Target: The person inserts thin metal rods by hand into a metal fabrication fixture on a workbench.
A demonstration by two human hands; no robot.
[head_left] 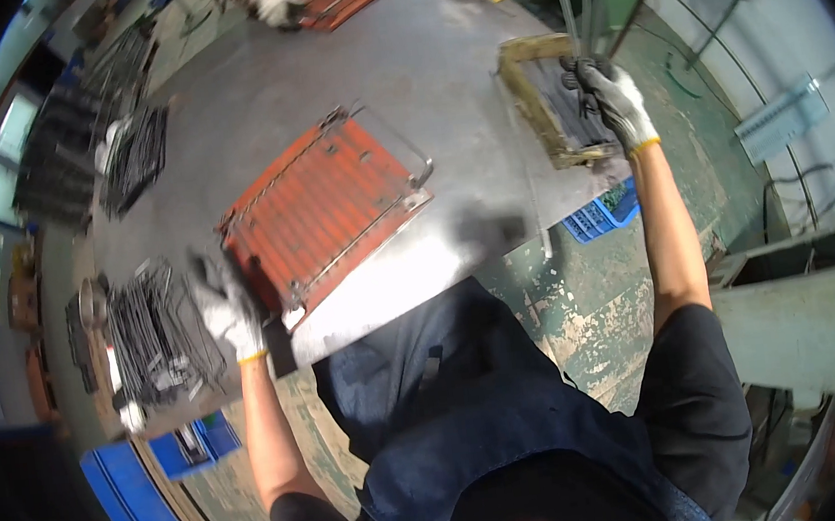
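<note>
Two gloved hands: right hand (615,101) fingers gripping metal strips (577,19) over tray (528,99); left hand (229,314) blurred, grip unclear, at table edge (383,314).

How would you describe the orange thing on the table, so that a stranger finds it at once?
On the grey metal table, near its front edge, lies an orange slatted frame. The left hand is at its corner. It is the only orange piece here.

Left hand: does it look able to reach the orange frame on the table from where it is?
Probably yes. The gloved left hand is already at the near corner of the orange frame, with nothing between them. The hand is blurred, so actual contact is unclear. The right hand is off at the tray, holding rods.
</note>
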